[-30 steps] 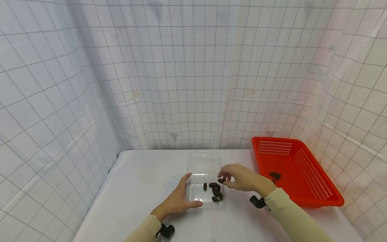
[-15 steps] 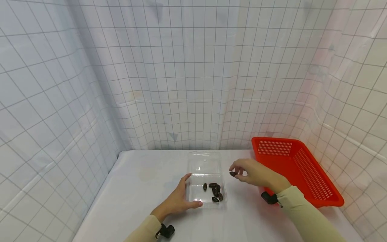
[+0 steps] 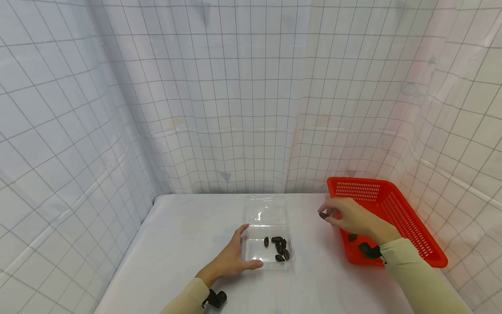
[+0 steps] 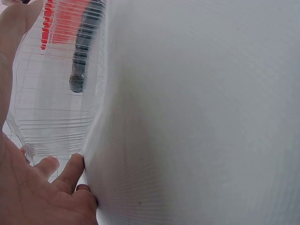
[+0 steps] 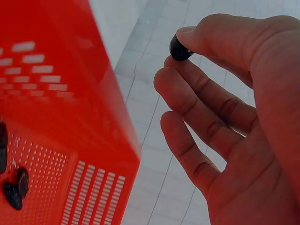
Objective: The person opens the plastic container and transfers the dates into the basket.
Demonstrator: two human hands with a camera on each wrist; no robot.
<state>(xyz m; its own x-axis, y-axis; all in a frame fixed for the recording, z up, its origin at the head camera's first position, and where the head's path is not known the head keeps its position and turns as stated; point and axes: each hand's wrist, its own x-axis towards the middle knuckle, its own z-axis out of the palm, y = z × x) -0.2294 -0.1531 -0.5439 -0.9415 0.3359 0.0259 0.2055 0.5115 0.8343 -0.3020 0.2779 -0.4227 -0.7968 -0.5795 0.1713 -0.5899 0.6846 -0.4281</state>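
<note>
My right hand (image 3: 351, 216) pinches a dark, shiny, oval date (image 3: 323, 215) between thumb and forefinger; in the right wrist view this date (image 5: 179, 48) shows at the fingertips, the other fingers loosely bent. The hand overlaps the left rim of a red plastic basket (image 3: 415, 216). My left hand (image 3: 229, 259) holds a clear plastic hinged box (image 3: 252, 252) from its left, thumb at the near side and fingers at the far side. Several dates (image 3: 279, 248) lie in the box, mostly toward its right. A few dates (image 5: 16, 190) lie on the basket's floor.
The box's clear lid (image 3: 266, 210) lies folded back, away from me. A white cloth covers the table (image 3: 176, 244). White grid-patterned curtains (image 3: 235, 109) stand at the back and both sides.
My right hand has carried the date rightward from above the box to the basket's left rim. The left hand and the box have stayed in place.
</note>
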